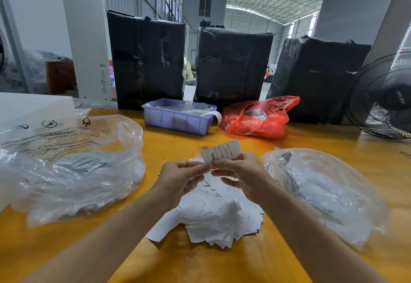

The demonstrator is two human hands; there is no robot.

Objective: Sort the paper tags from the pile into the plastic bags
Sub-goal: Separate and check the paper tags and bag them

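A loose pile of white paper tags (213,218) lies on the yellow table in front of me. Above it, my left hand (180,179) and my right hand (242,176) both pinch one white tag (222,150) printed "XXL", held upright between their fingertips. A clear plastic bag (66,165) with printed warnings lies open on the left, with several tags inside. A second clear plastic bag (322,189) lies open on the right, also holding tags.
A lilac plastic tray (178,119) and a red plastic bag (258,117) sit at the back of the table. Behind them stand three black wrapped parcels (146,60). A black fan (382,102) is at the far right, a white box (33,107) at the far left.
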